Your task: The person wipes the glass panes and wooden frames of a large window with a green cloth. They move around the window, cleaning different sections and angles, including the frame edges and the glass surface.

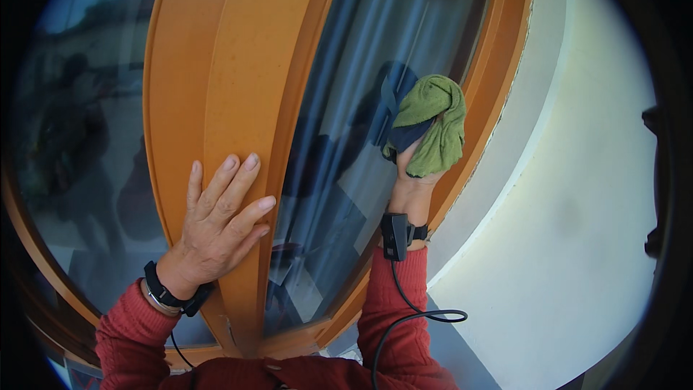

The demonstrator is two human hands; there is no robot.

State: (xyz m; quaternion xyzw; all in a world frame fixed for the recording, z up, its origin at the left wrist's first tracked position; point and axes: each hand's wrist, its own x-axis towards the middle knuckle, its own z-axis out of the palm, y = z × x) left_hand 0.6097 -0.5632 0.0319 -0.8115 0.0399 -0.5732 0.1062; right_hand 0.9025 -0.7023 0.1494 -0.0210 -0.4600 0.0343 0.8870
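Note:
My right hand (419, 160) is wrapped around a bunched green cloth (439, 98), which hides most of the fingers. A dark blue patch of fabric shows within the cloth's folds. The cloth is at the right side of a tall glass pane (346, 135), beside the orange frame; whether it presses on the glass I cannot tell. My left hand (224, 222) rests with spread fingers on the wide orange frame post (246, 92) between two panes, holding nothing. Both wrists carry black strapped devices, and a black cable hangs from the right one.
Another glass pane (119, 146) stands to the left, with a person's dark reflection in it. Pale curtains hang behind the right pane. To the right of the orange frame runs a white wall (547, 227). The cable (444, 314) loops beside my right sleeve.

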